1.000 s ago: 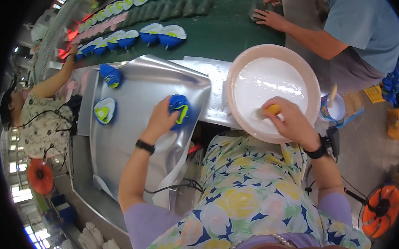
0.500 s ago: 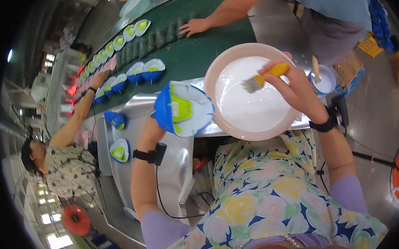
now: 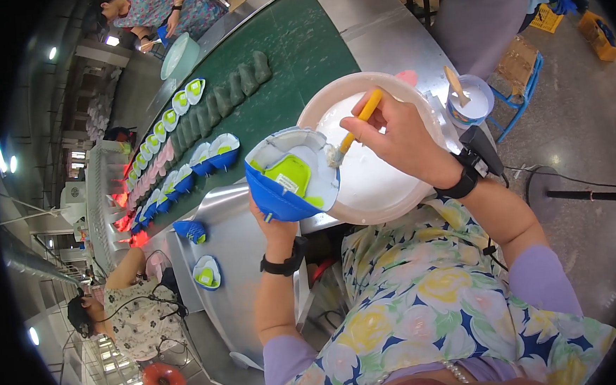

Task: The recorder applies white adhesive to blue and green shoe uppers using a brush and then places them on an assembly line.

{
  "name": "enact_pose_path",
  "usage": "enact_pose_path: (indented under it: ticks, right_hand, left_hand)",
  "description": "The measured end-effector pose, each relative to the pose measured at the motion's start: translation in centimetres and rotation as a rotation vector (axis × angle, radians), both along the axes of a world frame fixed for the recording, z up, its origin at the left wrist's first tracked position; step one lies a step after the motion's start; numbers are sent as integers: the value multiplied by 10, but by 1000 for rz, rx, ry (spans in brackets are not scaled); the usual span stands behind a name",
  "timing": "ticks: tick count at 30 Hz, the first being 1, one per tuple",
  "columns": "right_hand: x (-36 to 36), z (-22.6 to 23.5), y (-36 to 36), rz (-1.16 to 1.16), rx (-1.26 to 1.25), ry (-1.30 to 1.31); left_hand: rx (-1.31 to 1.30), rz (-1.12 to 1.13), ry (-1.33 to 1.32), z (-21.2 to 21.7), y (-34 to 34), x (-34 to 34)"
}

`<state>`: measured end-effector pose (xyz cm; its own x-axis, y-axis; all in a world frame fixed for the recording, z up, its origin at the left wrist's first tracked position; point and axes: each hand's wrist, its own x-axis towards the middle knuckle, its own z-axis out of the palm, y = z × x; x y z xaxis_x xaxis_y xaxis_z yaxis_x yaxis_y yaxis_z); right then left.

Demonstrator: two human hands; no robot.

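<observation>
My left hand [image 3: 276, 226] grips a blue shoe upper [image 3: 280, 191] from below, with its white edge and lime-green middle turned up; the upper hides most of the fingers. In my right hand [image 3: 405, 136] is a yellow-handled brush [image 3: 361, 122], pinched by the handle. White paste coats its bristles, which touch or nearly touch the upper's white right edge. Just behind and below the brush stands a pale pink basin [image 3: 426, 111] of white liquid, partly covered by the upper and my right hand.
Rows of blue uppers [image 3: 222, 155], lime-and-white pieces [image 3: 169, 118] and dark pieces [image 3: 221, 99] lie on a green conveyor belt [image 3: 299, 45]. Two blue uppers rest on the metal tray [image 3: 238, 267]. A small tub [image 3: 482, 104] with a brush stands right. Other people are around.
The brush has come left from over the basin to the upper's edge. The upper has tilted and shifted right, overlapping the basin. A co-worker's hand has left the belt.
</observation>
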<state>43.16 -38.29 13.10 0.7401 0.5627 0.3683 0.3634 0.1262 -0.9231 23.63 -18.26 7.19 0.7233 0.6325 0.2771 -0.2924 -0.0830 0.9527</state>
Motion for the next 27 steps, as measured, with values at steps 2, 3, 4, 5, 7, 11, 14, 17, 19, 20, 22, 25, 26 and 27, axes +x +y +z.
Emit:
enact_pose_path:
  ticks: [2,3,4,5,7,11,14,17,19,20,22,25,26,27]
  right_hand:
    - [-5,-16,3,1,-13,96]
    - [-7,-18,5,0,-32,186]
    - [-11,-19,5,3,-27,189]
    - [-16,-18,5,40,-4,304]
    - [-21,-16,3,77,23,420]
    - [-19,-14,-4,111,109,423]
    - [-5,-15,-13,122,181,213]
    - [1,-5,-24,183,169,9]
    - [-1,-3,-27,233,200,-155]
    - [-1,-3,-26,230,200,-151]
    - [-1,-2,-23,385,299,-406]
    - [-7,9,-20,471,262,-508]
    - [-6,8,-20,449,229,-542]
    - [-3,7,-22,445,230,-543]
  left_hand:
    - [-250,2,-140,-1,-6,3]
    - [-139,66,-119,-2,-6,5]
    - [-29,128,-98,-1,-8,7]
    - [-23,130,-96,1,-10,8]
    - [-183,55,-287,12,-16,11]
    - [945,474,-62,17,-6,17]
    - [616,299,196,31,-7,15]
    - [-496,-180,324,17,7,6]
    - [-736,-203,447,9,-1,10]
    - [-948,-296,425,6,-10,10]
    - [-1237,-402,426,13,-37,19]
    - [-1291,-376,531,19,-62,23]
    - [-1344,-401,487,16,-63,21]
    - [-1398,-426,441,16,-64,20]
